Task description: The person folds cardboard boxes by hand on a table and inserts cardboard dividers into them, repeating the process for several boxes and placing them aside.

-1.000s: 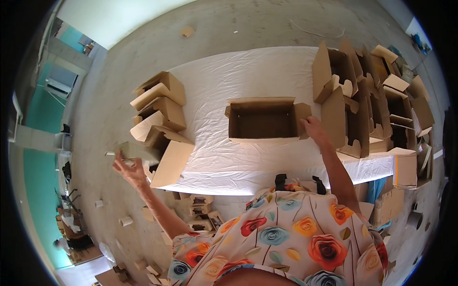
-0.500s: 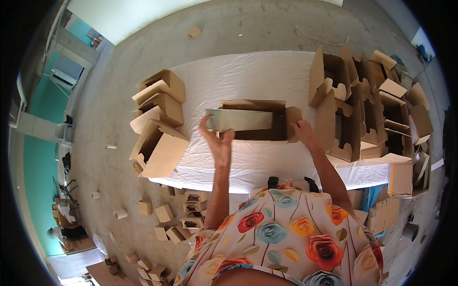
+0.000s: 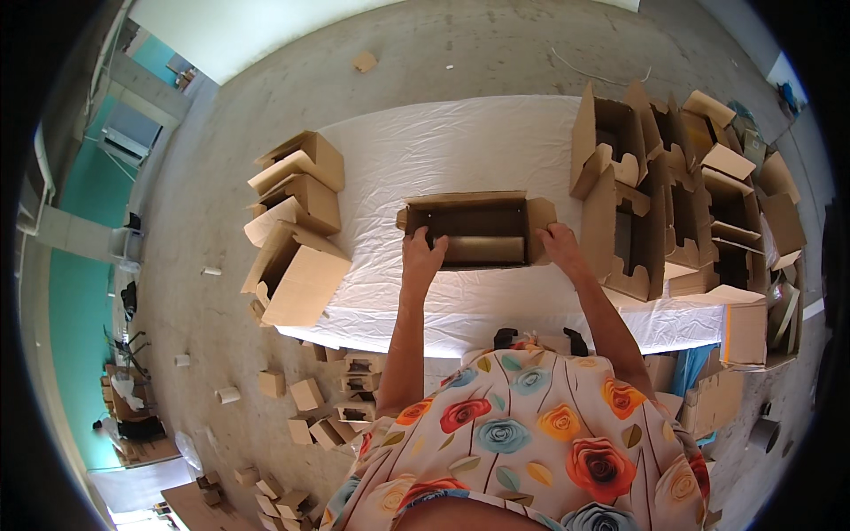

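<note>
Open cardboard box (image 3: 478, 218) sits on the white-clothed table (image 3: 443, 146), slim carton (image 3: 485, 249) inside. Left hand (image 3: 424, 253), thumb and fingers apart, dips in beside the carton, grip unclear; right hand (image 3: 563, 249) pinches the end flap (image 3: 538, 214).

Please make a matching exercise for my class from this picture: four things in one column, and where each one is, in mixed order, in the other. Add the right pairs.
Things
1. Left hand
2. Right hand
3. Slim box
4. Row of three cartons

Places
A. At the right end flap of the open carton
B. On the left side of the white-covered table
C. At the left end of the open carton
D. Lying lengthwise inside the open carton

Right pairs: 1-C, 2-A, 3-D, 4-B
</note>
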The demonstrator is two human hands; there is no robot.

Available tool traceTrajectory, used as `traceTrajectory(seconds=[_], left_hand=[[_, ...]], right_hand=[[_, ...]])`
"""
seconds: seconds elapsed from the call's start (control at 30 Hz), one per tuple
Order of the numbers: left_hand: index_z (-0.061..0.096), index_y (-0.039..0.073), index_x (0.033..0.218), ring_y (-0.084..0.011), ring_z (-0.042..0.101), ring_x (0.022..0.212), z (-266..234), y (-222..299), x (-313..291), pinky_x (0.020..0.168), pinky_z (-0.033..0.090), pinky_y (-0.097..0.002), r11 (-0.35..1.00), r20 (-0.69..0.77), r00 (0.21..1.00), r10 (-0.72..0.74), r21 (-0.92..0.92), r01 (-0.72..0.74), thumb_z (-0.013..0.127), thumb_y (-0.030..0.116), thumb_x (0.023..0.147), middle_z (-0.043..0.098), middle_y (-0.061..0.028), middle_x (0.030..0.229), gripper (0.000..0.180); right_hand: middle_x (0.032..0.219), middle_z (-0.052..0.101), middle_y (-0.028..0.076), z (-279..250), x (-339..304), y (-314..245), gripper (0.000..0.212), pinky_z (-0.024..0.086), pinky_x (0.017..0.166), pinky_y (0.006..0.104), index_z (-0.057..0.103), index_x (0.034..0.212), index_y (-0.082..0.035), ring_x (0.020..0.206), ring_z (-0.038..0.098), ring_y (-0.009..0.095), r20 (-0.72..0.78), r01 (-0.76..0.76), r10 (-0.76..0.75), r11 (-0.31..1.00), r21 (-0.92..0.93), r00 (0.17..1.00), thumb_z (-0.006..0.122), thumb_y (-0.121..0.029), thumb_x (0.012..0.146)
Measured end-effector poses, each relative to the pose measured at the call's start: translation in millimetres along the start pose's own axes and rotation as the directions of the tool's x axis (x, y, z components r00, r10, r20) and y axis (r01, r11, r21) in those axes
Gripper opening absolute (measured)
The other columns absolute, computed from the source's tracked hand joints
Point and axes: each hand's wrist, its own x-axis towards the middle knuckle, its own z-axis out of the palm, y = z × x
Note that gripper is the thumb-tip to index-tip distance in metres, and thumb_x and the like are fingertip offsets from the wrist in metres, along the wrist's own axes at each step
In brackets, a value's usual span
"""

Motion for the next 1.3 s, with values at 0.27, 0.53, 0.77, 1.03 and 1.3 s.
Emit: traceTrajectory(seconds=[0.27,0.53,0.77,1.03,1.3], left_hand=[[0.041,0.008,0.122,-0.0412,0.038,0.111,-5,19,3,0.092,0.035,-0.0431,0.857,-0.173,0.84,0.514,0.108,-0.503,0.055,-0.002,0.072,0.034,-0.0225,0.127,0.053],[0.037,0.01,0.126,-0.0448,0.027,0.118,-3,15,30,0.096,0.029,-0.0496,0.801,-0.101,0.82,0.563,0.309,-0.512,0.055,0.001,0.074,0.03,-0.0178,0.132,0.056],[0.036,0.011,0.126,-0.0383,0.043,0.108,-16,11,24,0.079,0.045,-0.041,0.903,-0.236,0.879,0.415,-0.015,-0.43,0.053,0.001,0.078,0.032,-0.0228,0.126,0.052],[0.047,0.004,0.115,-0.0257,0.056,0.093,-11,-28,28,0.077,0.045,-0.032,0.893,-0.129,0.954,0.272,-0.335,-0.3,0.045,0.007,0.085,0.059,-0.0151,0.098,0.03],[0.059,0.003,0.094,-0.0297,0.057,0.086,-3,-29,44,0.075,0.043,-0.0346,0.951,0.267,0.927,0.264,0.087,-0.296,0.041,0.03,0.087,0.062,-0.0153,0.085,0.033]], right_hand=[[0.097,0.052,0.023,1,-19,-26,0.028,0.043,0.074,0.0412,0.047,0.1,0.001,0.087,0.051,0.038,-0.178,0.203,-0.185,0.975,0.092,0.967,0.055,-0.013,0.077],[0.129,0.036,0.016,3,-31,-20,0.045,0.029,0.099,0.0335,0.041,0.122,-0.002,0.122,0.03,0.027,0.006,0.524,-0.525,0.85,0.065,0.851,0.048,-0.025,0.084],[0.134,0.032,0.012,-5,-30,-5,0.047,0.021,0.103,0.0318,0.049,0.117,-0.001,0.128,0.019,0.022,0.279,0.296,-0.398,0.891,0.344,0.874,0.04,-0.037,0.087],[0.124,0.044,0.011,1,-27,-3,0.034,0.029,0.098,0.0323,0.057,0.102,-0.001,0.12,0.033,0.024,0.187,0.348,-0.397,0.905,0.245,0.899,0.06,-0.021,0.074],[0.096,0.054,0.011,14,-10,-3,0.021,0.046,0.075,0.0319,0.057,0.078,0.004,0.092,0.049,0.024,0.058,0.231,-0.271,0.899,0.371,0.961,0.062,-0.015,0.07]])
